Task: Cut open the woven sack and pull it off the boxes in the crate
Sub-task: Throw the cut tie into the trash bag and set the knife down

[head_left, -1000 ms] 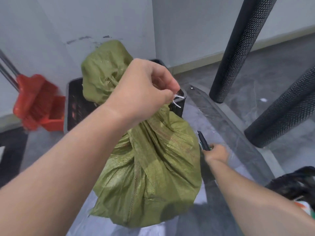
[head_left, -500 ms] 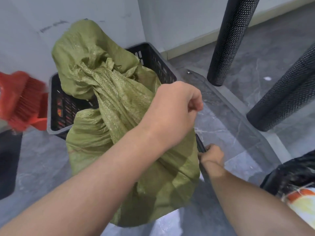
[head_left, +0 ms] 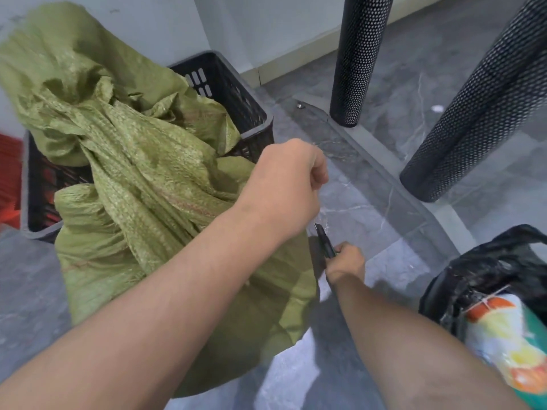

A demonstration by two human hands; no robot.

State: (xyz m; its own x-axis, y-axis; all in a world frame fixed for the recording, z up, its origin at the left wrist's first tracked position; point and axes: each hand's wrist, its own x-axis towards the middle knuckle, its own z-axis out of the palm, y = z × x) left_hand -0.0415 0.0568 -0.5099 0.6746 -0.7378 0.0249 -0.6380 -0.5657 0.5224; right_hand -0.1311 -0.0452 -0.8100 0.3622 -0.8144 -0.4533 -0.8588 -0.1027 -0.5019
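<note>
One woven sack (head_left: 142,179), one crate (head_left: 236,93), one knife (head_left: 325,242), a left hand (head_left: 284,187), a right hand (head_left: 344,263), two perforated posts (head_left: 359,60) right of the crate, one black bag (head_left: 488,270).

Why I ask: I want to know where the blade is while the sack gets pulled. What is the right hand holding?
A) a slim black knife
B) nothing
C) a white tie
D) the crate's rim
A: the right hand grips a slim black knife, its tip pointing up beside the green sack.
</note>
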